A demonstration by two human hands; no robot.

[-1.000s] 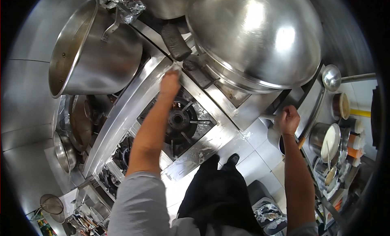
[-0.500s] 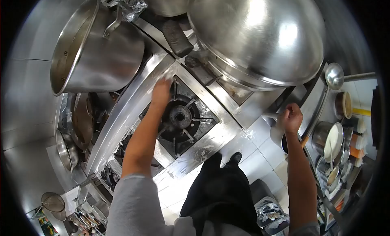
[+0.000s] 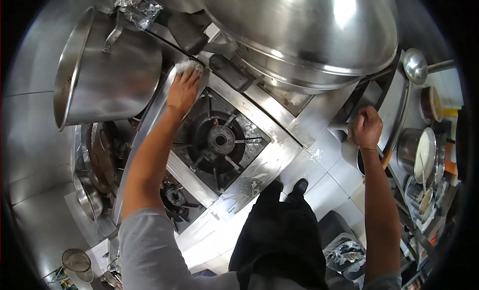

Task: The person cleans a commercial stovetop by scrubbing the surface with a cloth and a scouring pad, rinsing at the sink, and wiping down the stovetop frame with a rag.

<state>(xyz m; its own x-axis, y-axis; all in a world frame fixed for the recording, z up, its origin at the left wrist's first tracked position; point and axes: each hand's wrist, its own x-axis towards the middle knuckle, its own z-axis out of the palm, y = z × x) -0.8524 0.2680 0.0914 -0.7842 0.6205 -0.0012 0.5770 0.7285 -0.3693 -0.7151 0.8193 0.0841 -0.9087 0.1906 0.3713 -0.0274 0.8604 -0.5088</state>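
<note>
On the steel stove rim, my left hand [image 3: 183, 90] lies flat with fingers stretched out, pressing on a white cloth [image 3: 189, 66]. Just below it is a gas burner [image 3: 220, 140] with a dark grate. At the right, my right hand [image 3: 368, 129] is closed in a fist. A short metal handle [image 3: 339, 126] runs up to the left side of that fist; its far end is inside the fingers or behind them. Under the fist a steel pot [image 3: 350, 153] is partly covered by my forearm, and I cannot tell whether the handle belongs to it.
A large stockpot [image 3: 117, 65] stands at the left, and a big domed steel vessel [image 3: 304, 35] covers the upper middle. Two dark handles [image 3: 229, 73] stick out near the cloth. On the right are a ladle [image 3: 415, 65] and a pot of pale liquid [image 3: 424, 153].
My left hand has moved up and left along the stove rim, and the cloth now shows beneath its fingers. My right hand remains closed beside the pot. The view has shifted slightly.
</note>
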